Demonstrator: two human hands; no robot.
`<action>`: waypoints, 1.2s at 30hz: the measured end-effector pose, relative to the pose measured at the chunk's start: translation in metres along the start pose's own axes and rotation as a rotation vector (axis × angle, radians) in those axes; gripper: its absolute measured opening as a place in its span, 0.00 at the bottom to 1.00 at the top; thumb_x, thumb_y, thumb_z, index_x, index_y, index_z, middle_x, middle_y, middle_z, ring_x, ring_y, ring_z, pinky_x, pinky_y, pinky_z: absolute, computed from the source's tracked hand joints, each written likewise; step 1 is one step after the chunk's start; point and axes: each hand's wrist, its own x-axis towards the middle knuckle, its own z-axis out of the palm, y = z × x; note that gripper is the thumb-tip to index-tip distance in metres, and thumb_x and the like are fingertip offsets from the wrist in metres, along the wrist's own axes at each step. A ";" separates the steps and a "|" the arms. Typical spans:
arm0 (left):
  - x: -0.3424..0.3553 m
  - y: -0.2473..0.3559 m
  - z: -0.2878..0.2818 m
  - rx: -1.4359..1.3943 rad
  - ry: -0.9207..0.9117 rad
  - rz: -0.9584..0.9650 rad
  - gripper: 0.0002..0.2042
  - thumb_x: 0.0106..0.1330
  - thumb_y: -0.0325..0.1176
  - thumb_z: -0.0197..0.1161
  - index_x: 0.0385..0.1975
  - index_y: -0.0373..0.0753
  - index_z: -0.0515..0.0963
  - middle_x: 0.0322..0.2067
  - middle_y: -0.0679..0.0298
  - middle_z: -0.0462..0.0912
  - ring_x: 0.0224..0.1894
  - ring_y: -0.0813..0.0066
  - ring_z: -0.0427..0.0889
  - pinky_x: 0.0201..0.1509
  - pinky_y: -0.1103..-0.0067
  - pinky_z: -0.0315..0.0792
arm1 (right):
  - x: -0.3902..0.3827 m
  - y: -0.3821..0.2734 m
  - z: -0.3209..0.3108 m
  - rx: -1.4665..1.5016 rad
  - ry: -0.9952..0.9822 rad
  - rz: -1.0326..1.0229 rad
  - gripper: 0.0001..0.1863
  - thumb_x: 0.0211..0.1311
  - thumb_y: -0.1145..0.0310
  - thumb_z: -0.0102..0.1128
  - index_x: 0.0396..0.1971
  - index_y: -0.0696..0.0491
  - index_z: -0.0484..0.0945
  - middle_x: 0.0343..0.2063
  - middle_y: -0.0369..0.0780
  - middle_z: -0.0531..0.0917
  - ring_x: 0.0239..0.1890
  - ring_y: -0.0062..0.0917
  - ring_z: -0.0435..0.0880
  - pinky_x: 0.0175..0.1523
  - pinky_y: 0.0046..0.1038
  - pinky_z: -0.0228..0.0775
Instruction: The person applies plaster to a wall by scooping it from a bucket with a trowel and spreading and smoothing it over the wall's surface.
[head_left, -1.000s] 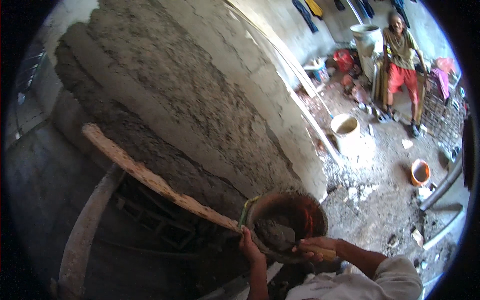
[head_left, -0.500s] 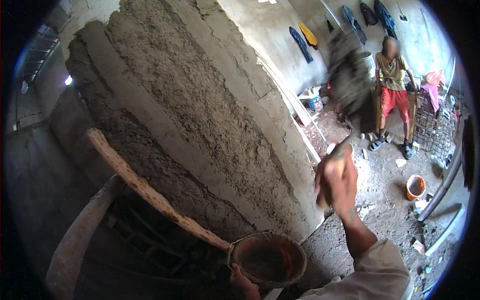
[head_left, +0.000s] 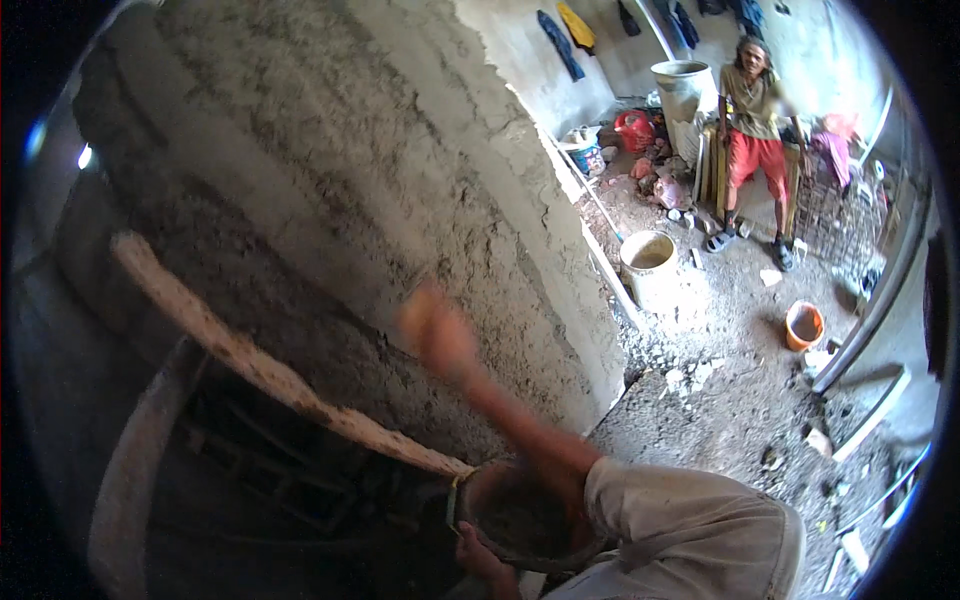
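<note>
Mortar pan (head_left: 525,520) sits low at the foot of the rough plastered wall (head_left: 330,190), my left hand (head_left: 478,556) clamped on its near rim; my right hand (head_left: 437,335) is a blur against the wall, grip unreadable. Risk as I judge it: a one-handed hold could let the pan tip and spill. Half a second ago the right hand was raised to the wall's right; now it is on the wall face.

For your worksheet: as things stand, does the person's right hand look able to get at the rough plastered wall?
Probably yes. The right hand, blurred, is raised right in front of the plastered wall with nothing visible between them. The left hand grips the rim of the mortar pan lower down, out of the way.
</note>
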 end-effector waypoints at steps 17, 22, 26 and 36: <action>0.029 -0.061 0.015 0.255 -0.036 0.075 0.32 0.65 0.53 0.55 0.47 0.21 0.74 0.47 0.45 0.77 0.45 0.59 0.77 0.52 0.67 0.71 | -0.395 0.373 -0.311 -0.743 -0.506 0.763 0.22 0.52 0.57 0.56 0.46 0.50 0.74 0.33 0.49 0.82 0.37 0.46 0.82 0.39 0.47 0.73; 0.047 -0.065 0.039 0.676 -0.158 0.247 0.30 0.66 0.53 0.53 0.47 0.23 0.76 0.44 0.45 0.79 0.44 0.58 0.79 0.51 0.68 0.71 | -0.658 0.369 -0.492 -0.806 0.507 1.361 0.12 0.50 0.65 0.53 0.30 0.57 0.78 0.33 0.50 0.81 0.35 0.47 0.82 0.40 0.45 0.73; 0.050 -0.083 0.094 0.731 -0.372 0.167 0.29 0.67 0.52 0.53 0.49 0.26 0.76 0.45 0.46 0.80 0.45 0.57 0.79 0.51 0.68 0.71 | -0.876 0.349 -0.580 -0.798 0.379 1.084 0.15 0.46 0.57 0.64 0.30 0.51 0.82 0.26 0.44 0.80 0.31 0.37 0.79 0.35 0.43 0.68; 0.035 -0.123 0.228 1.279 -0.540 0.605 0.21 0.70 0.41 0.49 0.59 0.37 0.67 0.56 0.47 0.71 0.59 0.52 0.69 0.61 0.65 0.64 | -0.660 0.372 -0.432 0.066 0.772 1.557 0.14 0.49 0.69 0.69 0.31 0.49 0.71 0.15 0.35 0.73 0.12 0.24 0.70 0.14 0.29 0.61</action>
